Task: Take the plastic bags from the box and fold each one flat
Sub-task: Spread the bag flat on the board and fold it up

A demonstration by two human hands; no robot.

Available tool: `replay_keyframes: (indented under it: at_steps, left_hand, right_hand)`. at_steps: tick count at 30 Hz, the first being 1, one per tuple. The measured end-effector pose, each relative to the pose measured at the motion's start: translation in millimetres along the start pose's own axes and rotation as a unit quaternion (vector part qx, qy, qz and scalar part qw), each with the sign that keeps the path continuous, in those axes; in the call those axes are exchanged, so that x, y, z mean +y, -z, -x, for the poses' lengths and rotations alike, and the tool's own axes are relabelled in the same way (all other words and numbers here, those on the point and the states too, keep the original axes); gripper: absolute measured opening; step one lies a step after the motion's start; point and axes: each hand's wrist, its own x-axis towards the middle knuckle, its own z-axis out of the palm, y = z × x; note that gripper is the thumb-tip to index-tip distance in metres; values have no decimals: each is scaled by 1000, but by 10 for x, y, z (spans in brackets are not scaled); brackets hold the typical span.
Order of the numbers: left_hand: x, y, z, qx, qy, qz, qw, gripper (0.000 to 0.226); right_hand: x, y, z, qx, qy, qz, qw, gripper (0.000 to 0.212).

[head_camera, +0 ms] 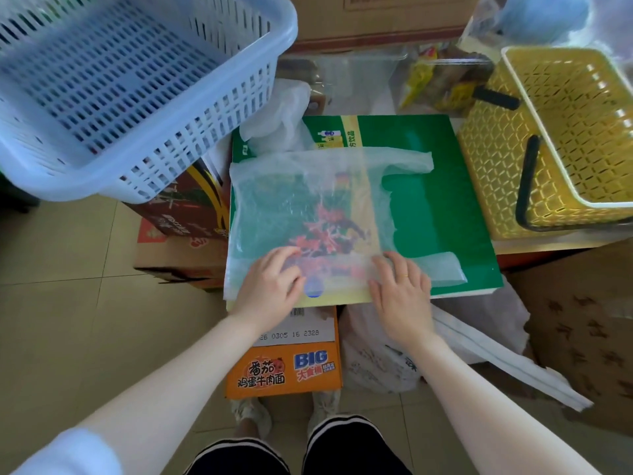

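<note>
Translucent plastic, the bag lies spread flat on a green box, its two handles pointing right. Both hands rest palm-down on its near edge, fingers fairly straight and gripping nothing: the left hand at the near-left corner, the right hand near the lower handle. Both forearms reach forward. A blue basket sits to the left, a yellow basket to the right.

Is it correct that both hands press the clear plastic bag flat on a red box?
Not quite: in the head view the left hand and right hand press the clear plastic bag flat on a green box, not a red one.
</note>
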Motion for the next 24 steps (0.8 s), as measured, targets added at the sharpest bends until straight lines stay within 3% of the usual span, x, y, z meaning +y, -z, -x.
replay_keyframes:
  at_steps: [3,6,9,12,21,24]
  left_hand:
    - [130,-135,-245,-78,10,-38,996,57]
    - [73,-274,-314,-131,10,-137,982,69]
    - [-44,-315,-240,-149,16,-177,973,75]
    - [-130,-303,-131,-128,-3,-203,971,80]
    - [-132,-135,-6,-179,13,-198,964,70]
    - [-136,-104,72,-179,-6,-176,968,67]
  right_hand:
    - [-213,-100,-216,18,24,-4,1000,45]
    - [-198,-245,-264,-36,3,7,999,62]
    - [76,-257,-146,-72,-48,13,996,79]
    - [411,-198,5,-77,-75,30,994,81]
    - [727,16,121,-103,-182,12,978,93]
    - [510,111,-6,-89,-154,5,984,96]
